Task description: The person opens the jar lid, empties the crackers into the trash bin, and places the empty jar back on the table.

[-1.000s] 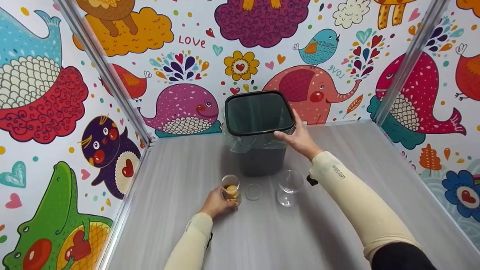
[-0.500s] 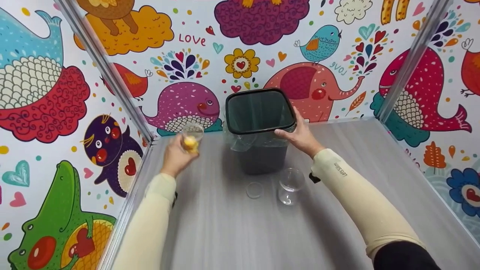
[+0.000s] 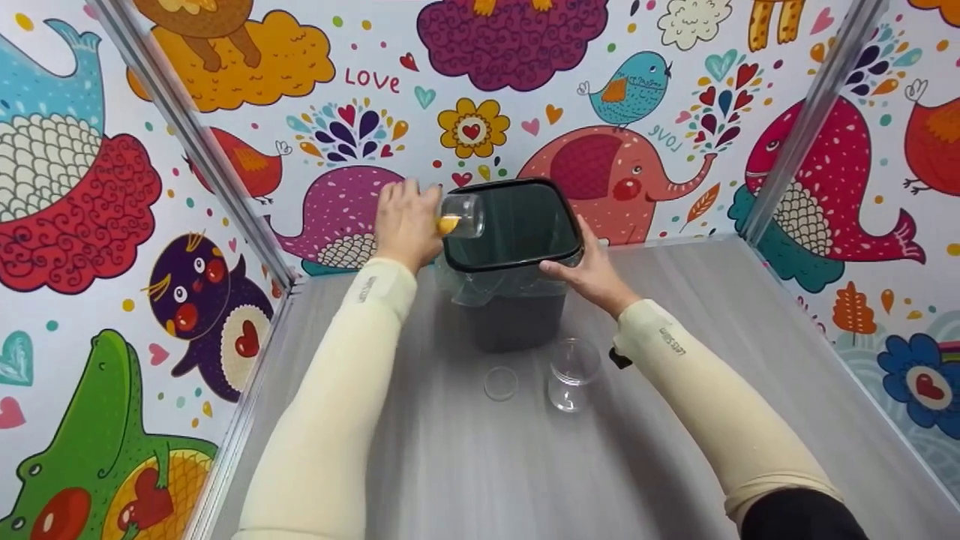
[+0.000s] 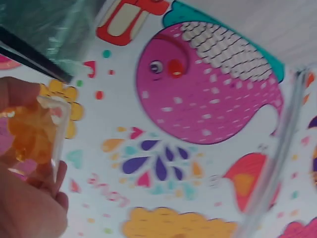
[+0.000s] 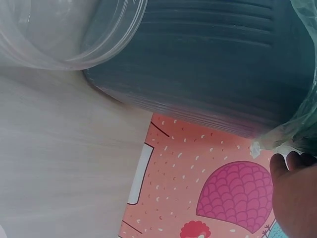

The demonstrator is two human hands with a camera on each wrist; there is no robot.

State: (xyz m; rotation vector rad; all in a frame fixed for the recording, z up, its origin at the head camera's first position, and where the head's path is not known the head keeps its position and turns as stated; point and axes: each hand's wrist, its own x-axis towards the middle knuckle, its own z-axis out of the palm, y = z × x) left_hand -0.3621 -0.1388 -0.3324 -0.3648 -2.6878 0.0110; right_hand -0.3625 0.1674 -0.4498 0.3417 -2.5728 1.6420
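Observation:
My left hand grips a small clear cup, tipped on its side over the bin's left rim. Something yellow is inside the cup near my fingers; its kind cannot be made out. The left wrist view shows the same cup close up, with orange-yellow showing through its wall. A dark grey trash bin stands upright, a thin clear bag folded over its black rim. My right hand holds the bin's right front corner, thumb in front. In the right wrist view its fingers lie beside the bag.
A clear jar without a lid stands in front of the bin, and a flat clear round lid lies to its left. Printed walls with metal corner posts enclose the grey table at the back and sides.
My left hand lifted the cup from the table, swung it left and up, then right to the bin, turning it from upright onto its side. My right hand stayed on the bin.

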